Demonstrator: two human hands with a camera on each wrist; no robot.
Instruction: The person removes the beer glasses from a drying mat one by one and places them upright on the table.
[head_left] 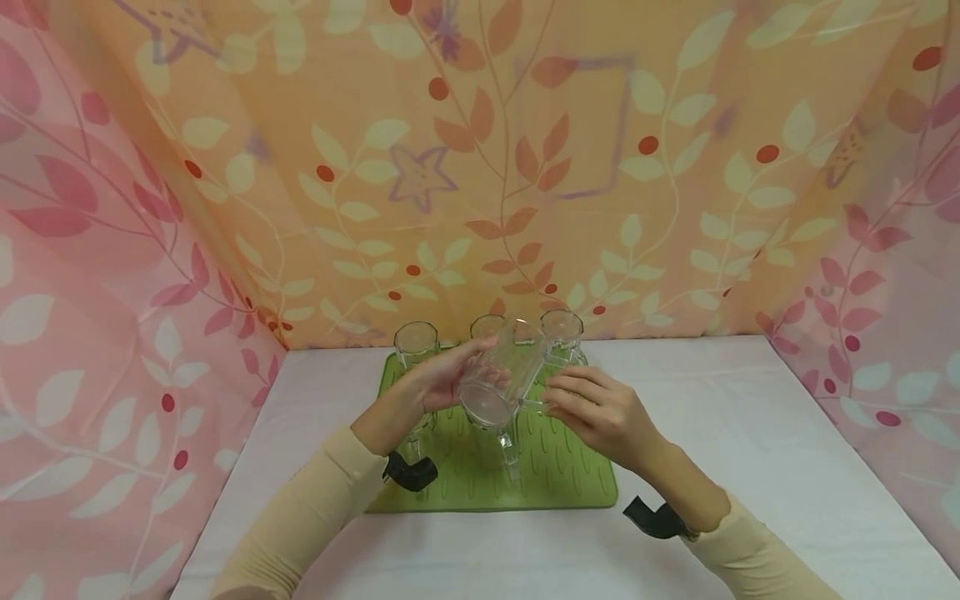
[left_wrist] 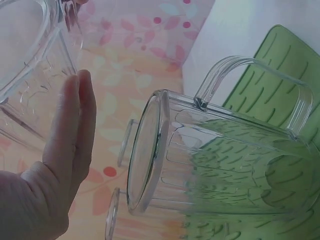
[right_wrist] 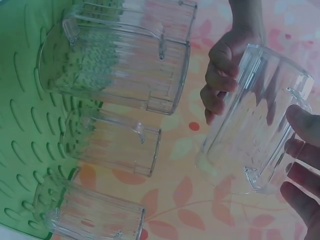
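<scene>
Left hand (head_left: 444,379) is holding a clear mug (head_left: 498,379) tilted over the green mat (head_left: 573,479), toward its 12 o'clock side, while the right hand (head_left: 603,414) grips the handle (head_left: 557,361) around 3 o'clock.

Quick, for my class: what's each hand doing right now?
Left hand: closed, holding the raised glass mug by its body.
Right hand: closed, holding the same mug at its handle side.
</scene>
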